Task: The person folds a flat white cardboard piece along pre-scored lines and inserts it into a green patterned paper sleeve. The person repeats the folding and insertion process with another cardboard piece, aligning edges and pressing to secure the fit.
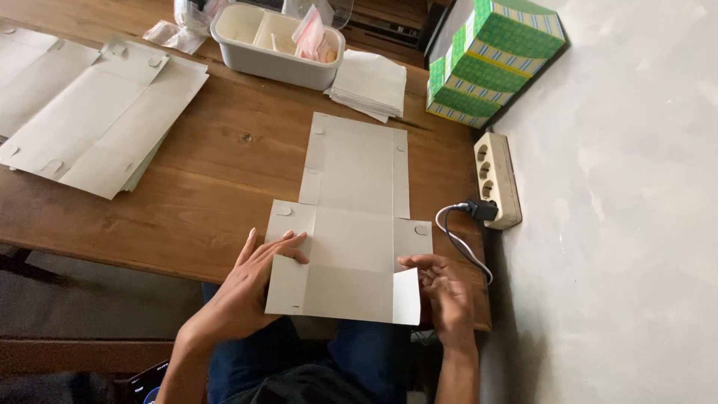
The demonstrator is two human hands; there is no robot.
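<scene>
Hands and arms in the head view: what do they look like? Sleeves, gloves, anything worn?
Both are bare. The left hand and right hand wear no gloves, and no rings, watch or wristband show. Both forearms are uncovered down to the frame edge, so no sleeves are in view. Below them, blue jeans and a dark garment cover the lap.

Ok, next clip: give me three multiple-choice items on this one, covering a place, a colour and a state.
1. Where is the power strip?
A. table's right edge
B. on the floor
C. in the tray

2. What colour are the stacked boxes?
A. red
B. green and white
C. black

3. How does the cardboard blank lie?
A. rolled up
B. fully assembled
C. mostly flat, right flap lifted

Answers: 1 A, it sits beside the wall; 2 B, patterned green with white; 3 C, the right hand bends a flap while the left hand presses the blank.
</scene>
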